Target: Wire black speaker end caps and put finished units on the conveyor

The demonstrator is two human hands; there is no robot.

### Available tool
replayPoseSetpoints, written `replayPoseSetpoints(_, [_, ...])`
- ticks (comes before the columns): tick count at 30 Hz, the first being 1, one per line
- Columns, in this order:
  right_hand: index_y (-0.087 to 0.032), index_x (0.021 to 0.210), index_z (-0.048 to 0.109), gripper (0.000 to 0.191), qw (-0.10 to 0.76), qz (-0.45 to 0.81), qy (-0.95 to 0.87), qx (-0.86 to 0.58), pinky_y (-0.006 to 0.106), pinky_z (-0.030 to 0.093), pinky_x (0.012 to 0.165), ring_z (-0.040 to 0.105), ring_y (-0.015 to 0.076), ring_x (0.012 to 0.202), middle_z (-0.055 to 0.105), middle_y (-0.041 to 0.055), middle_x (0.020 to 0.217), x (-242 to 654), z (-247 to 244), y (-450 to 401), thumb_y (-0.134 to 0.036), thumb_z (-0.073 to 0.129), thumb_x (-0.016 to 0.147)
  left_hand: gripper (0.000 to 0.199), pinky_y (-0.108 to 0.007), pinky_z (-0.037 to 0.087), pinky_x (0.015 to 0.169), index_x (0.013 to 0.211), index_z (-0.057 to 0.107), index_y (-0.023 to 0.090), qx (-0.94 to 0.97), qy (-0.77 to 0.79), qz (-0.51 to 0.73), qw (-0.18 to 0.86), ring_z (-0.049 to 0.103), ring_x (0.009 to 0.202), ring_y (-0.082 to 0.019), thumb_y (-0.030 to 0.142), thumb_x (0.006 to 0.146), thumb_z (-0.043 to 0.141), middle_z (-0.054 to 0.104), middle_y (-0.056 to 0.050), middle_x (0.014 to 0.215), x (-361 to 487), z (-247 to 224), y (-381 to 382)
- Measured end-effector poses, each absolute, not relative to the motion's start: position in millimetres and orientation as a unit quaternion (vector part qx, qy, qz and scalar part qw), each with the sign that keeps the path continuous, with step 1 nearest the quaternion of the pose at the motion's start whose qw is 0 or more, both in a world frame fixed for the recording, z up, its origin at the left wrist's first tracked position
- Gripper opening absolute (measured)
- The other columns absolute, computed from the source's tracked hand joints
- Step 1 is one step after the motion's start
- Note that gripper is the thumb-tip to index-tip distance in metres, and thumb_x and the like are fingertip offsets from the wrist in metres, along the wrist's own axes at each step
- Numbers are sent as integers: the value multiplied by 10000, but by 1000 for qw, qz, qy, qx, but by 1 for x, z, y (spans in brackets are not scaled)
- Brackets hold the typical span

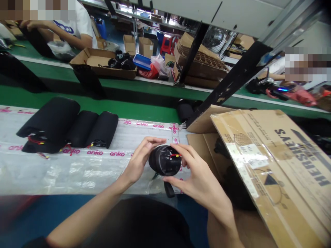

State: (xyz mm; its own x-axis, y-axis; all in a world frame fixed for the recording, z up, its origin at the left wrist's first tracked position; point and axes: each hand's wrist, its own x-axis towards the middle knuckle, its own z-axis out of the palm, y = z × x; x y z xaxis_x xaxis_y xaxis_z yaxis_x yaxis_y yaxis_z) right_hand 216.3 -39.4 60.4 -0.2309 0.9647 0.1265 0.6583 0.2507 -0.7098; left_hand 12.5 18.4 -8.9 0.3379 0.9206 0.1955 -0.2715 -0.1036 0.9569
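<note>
Right hand [198,172] grips a shiny-ended black cylinder [163,162] over the plastic-covered worktop [77,177] — left hand [138,160] cupped at its nine o'clock, grip unclear. Pink-lettered "anko" tape [117,154] at ten; brown cardboard "HERSHEY'S" box [279,151] at three.

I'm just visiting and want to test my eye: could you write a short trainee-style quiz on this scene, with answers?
1. True or false: the black cylinder with red wires and a yellow plug is between the left grip and the right grip.
2. As pictured, the large brown cardboard box is on which side of that cylinder: A) left, B) right?
3. Fill in: the clear tape's pink lettering reads ____.

Key: 1 true; 2 B; 3 anko.
</note>
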Motion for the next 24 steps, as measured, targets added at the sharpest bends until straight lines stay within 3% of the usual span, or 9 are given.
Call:
replayPoseSetpoints(4, [-352, 1486, 584, 846, 302, 227, -735, -563, 648, 528, 1131, 625, 409, 1323, 651, 120, 1400, 215, 47, -33, -460, 977, 745, 430, -444, 505, 1217, 1429, 640, 217, 597, 307, 474, 571, 627, 1420, -285, 472, 1112, 500, 675, -133, 1491, 14, -16, 9])
replayPoseSetpoints(7, [-354, 1600, 457, 1002, 371, 317, -684, -542, 584, 512, 1162, 589, 372, 1360, 602, 116, 1475, 218, 25, -34, -551, 953, 751, 416, -424, 508, 1189, 1438, 631, 231, 612, 353, 474, 526, 644, 1371, -264, 449, 1134, 450, 687, -111, 1462, 22, -23, 1])
replayPoseSetpoints(9, [-322, 1618, 426, 876, 461, 389, -606, -519, 512, 536, 1136, 613, 321, 1316, 605, 118, 1458, 218, 4, -37, -590, 821, 883, 419, -430, 501, 1188, 1441, 607, 223, 599, 359, 499, 513, 650, 1357, -255, 452, 1143, 422, 685, -122, 1458, 28, -30, -2])
replayPoseSetpoints(11, [-283, 1536, 507, 634, 537, 422, -521, -512, 460, 557, 1090, 651, 281, 1234, 644, 115, 1387, 214, -17, -39, -542, 692, 988, 373, -437, 520, 1165, 1380, 587, 218, 577, 352, 541, 501, 660, 1343, -248, 465, 1135, 453, 688, -134, 1439, 34, -36, -4])
replayPoseSetpoints(15, [-243, 1309, 648, 480, 598, 412, -442, -527, 400, 596, 971, 702, 258, 1085, 713, 106, 1267, 196, -38, -41, -546, 722, 944, 299, -437, 588, 1057, 1211, 551, 226, 554, 359, 599, 453, 701, 1262, -242, 502, 1126, 474, 711, -134, 1348, 41, -41, -12])
replayPoseSetpoints(17, [-232, 1236, 687, 436, 608, 388, -433, -541, 380, 612, 907, 723, 247, 1009, 749, 99, 1189, 189, -36, -41, -538, 741, 929, 337, -462, 574, 1089, 1245, 571, 221, 561, 388, 591, 432, 694, 1281, -251, 513, 1135, 443, 710, -140, 1358, 41, -38, -19])
replayPoseSetpoints(21, [-227, 1087, 761, 258, 623, 340, -445, -546, 453, 627, 983, 772, 290, 1103, 818, 113, 1154, 186, -25, -44, -446, 724, 957, 410, -523, 473, 1231, 1427, 570, 224, 570, 430, 551, 432, 587, 1459, -272, 471, 1155, 387, 620, -154, 1552, 38, -29, -30])
replayPoseSetpoints(24, [-243, 1101, 805, 175, 624, 292, -477, -546, 562, 569, 1115, 761, 319, 1216, 826, 118, 1240, 186, -21, -49, -322, 712, 976, 329, -515, 515, 1188, 1322, 614, 220, 546, 413, 565, 460, 647, 1381, -271, 432, 1144, 436, 693, -140, 1456, 41, -30, -25])
